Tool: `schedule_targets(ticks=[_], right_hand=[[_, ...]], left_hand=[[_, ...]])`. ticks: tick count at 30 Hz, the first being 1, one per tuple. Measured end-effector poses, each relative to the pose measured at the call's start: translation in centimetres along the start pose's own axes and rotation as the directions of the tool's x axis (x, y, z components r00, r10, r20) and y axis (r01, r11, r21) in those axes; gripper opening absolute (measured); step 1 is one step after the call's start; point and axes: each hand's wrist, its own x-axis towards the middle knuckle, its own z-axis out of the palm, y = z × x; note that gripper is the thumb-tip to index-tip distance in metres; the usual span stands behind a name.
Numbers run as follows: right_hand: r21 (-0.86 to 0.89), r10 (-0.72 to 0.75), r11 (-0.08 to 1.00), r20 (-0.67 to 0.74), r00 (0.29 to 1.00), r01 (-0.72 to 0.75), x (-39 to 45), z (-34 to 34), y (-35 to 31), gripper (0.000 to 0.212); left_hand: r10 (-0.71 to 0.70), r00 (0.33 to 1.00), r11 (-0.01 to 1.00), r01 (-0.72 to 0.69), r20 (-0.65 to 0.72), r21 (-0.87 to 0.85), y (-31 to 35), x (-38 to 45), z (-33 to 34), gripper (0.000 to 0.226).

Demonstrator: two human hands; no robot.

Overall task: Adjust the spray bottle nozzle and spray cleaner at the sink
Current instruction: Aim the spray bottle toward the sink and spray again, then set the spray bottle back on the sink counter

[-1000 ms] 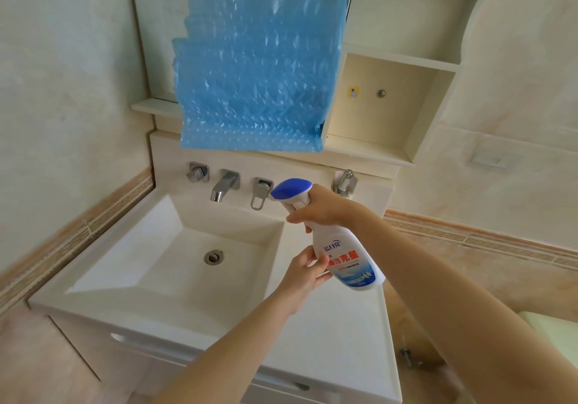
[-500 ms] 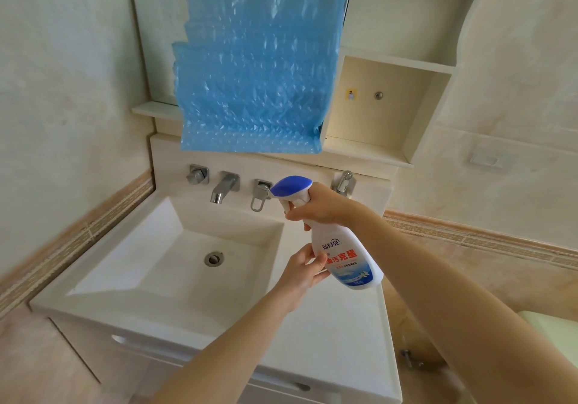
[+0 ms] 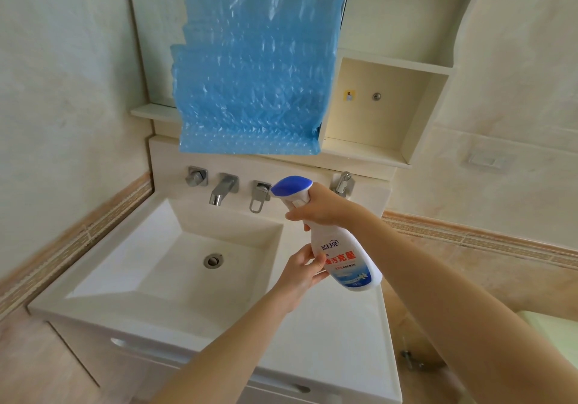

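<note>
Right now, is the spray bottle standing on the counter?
No, the spray bottle is held tilted above the sink by the right hand and left hand.

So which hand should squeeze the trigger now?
Right. The right hand already grips the bottle at the neck below the trigger; the left hand only steadies the base.

Shiny, smooth and crinkly things

The spray bottle [image 3: 345, 256] is smooth, glossy white plastic with a blue top. The tap [image 3: 222, 193] is shiny metal. The sink [image 3: 140, 247] looks smooth and white. The blue sheet [image 3: 253, 84] is crinkly plastic.
</note>
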Motion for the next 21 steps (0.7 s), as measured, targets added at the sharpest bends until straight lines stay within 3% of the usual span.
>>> schedule_targets(ticks=[9, 15, 21], right_hand=[[0.024, -0.003, 1.000, -0.011, 1.000, 0.003, 0.2, 0.0, 0.9, 0.036], [0.065, 0.004, 0.998, -0.018, 1.000, -0.003, -0.4, -0.8, 1.1, 0.028], [-0.002, 0.039, 0.999, -0.037, 0.999, -0.039, -1.7, -1.6, 1.1, 0.022]], left_hand=[[0.002, 1.000, 0.998, 0.000, -0.023, 0.069, 0.3, -0.1, -0.8, 0.021], [-0.008, 0.998, 0.984, 0.018, -0.057, 0.180, 1.1, 0.2, -1.5, 0.021], [0.017, 0.997, 0.946, 0.010, -0.082, 0.325, 3.1, 0.7, -2.9, 0.020]])
